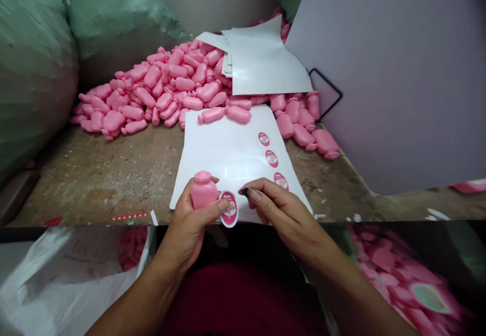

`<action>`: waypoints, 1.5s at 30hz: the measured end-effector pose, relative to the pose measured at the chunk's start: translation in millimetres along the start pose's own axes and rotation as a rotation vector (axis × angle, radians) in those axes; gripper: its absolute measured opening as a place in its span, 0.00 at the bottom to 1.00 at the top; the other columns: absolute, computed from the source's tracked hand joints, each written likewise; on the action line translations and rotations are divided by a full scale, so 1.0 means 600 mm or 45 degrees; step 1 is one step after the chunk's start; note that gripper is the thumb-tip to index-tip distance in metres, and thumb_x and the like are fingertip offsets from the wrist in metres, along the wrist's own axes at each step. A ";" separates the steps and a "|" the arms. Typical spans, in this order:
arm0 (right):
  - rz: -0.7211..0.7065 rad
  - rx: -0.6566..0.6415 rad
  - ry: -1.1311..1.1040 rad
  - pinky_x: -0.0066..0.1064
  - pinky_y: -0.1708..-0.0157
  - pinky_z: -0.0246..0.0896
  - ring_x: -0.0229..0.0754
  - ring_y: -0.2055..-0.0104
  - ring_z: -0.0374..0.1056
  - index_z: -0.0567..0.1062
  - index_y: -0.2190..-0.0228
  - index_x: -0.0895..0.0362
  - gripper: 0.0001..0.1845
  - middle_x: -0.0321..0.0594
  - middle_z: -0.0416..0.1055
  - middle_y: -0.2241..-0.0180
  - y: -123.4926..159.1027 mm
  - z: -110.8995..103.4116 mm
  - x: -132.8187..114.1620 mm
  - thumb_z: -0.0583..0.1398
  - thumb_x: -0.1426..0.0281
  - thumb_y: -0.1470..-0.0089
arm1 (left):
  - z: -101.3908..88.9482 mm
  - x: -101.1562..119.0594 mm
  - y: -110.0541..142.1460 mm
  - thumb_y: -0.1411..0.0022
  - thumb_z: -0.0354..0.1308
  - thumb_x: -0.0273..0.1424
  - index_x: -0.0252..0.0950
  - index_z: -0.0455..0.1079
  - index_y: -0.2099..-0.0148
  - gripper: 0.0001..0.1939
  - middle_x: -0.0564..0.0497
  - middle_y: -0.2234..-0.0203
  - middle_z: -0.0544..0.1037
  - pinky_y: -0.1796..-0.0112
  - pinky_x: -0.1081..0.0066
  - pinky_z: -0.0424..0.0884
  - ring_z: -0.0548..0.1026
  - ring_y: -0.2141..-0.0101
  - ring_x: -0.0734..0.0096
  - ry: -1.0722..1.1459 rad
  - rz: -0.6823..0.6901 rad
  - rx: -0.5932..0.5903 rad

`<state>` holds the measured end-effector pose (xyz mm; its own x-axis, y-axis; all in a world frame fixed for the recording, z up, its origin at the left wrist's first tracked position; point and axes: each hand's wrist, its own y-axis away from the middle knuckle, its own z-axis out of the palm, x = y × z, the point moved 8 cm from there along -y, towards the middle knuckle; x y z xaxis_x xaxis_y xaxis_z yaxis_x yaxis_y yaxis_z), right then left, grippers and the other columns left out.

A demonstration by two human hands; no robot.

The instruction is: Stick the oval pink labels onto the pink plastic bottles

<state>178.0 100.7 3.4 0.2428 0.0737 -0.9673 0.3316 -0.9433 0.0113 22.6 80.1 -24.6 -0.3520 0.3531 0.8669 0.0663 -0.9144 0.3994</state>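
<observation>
My left hand (192, 219) is wrapped round a small pink plastic bottle (203, 190), held upright at the near edge of the table. An oval pink label (229, 208) sticks out from under my left thumb, beside the bottle. My right hand (279, 209) is just right of it, fingers pinched together near the label's edge, apparently touching it. Both hands hover over a white sticker sheet (228, 149) that carries three more oval labels (272, 158) down its right side.
A big heap of pink bottles (170, 85) covers the back of the worn brown table (125, 169). A stack of white sheets (261, 63) lies on the heap. A white bag (68, 280) sits lower left; labelled bottles (402, 280) fill a bag lower right. A lilac board (398, 73) stands right.
</observation>
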 end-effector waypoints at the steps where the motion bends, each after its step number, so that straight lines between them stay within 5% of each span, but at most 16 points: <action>1: -0.008 0.002 0.003 0.30 0.68 0.59 0.39 0.69 0.64 0.74 0.63 0.54 0.12 0.34 0.67 0.73 -0.001 0.002 -0.001 0.52 0.64 0.35 | 0.001 0.000 0.000 0.54 0.73 0.30 0.39 0.69 0.54 0.25 0.55 0.71 0.74 0.66 0.76 0.67 0.72 0.71 0.78 0.004 0.003 -0.007; 18: -0.016 0.054 0.088 0.29 0.70 0.57 0.37 0.72 0.63 0.72 0.70 0.55 0.09 0.33 0.69 0.75 -0.007 0.005 -0.001 0.58 0.65 0.40 | 0.004 -0.009 -0.006 0.51 0.73 0.33 0.39 0.70 0.54 0.23 0.56 0.70 0.75 0.64 0.77 0.69 0.72 0.69 0.79 -0.042 0.060 -0.043; 27: 0.113 0.160 -0.308 0.27 0.78 0.47 0.33 0.78 0.51 0.72 0.70 0.54 0.12 0.28 0.58 0.79 -0.007 -0.021 0.025 0.59 0.59 0.40 | 0.001 -0.004 -0.016 0.49 0.72 0.36 0.40 0.71 0.51 0.23 0.51 0.55 0.78 0.63 0.73 0.74 0.78 0.63 0.71 0.062 0.062 0.035; 34: 0.068 0.092 -0.323 0.26 0.81 0.46 0.30 0.79 0.50 0.71 0.68 0.54 0.07 0.30 0.64 0.74 -0.007 0.010 -0.002 0.60 0.64 0.40 | 0.038 -0.021 -0.016 0.33 0.57 0.44 0.37 0.74 0.55 0.16 0.50 0.63 0.77 0.64 0.75 0.72 0.75 0.65 0.75 0.569 -0.188 -0.099; 45: 0.060 0.075 -0.325 0.25 0.82 0.53 0.32 0.79 0.58 0.72 0.66 0.53 0.07 0.32 0.68 0.72 -0.012 0.027 0.009 0.60 0.63 0.41 | 0.044 -0.026 -0.008 0.30 0.46 0.50 0.36 0.75 0.54 0.25 0.49 0.67 0.76 0.64 0.73 0.69 0.73 0.66 0.72 0.544 -0.228 -0.067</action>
<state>161.8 102.7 -6.0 0.0166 -0.0475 -0.9987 0.2697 -0.9616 0.0502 52.7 84.3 -32.3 -0.7071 0.4032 0.5809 -0.0739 -0.8591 0.5064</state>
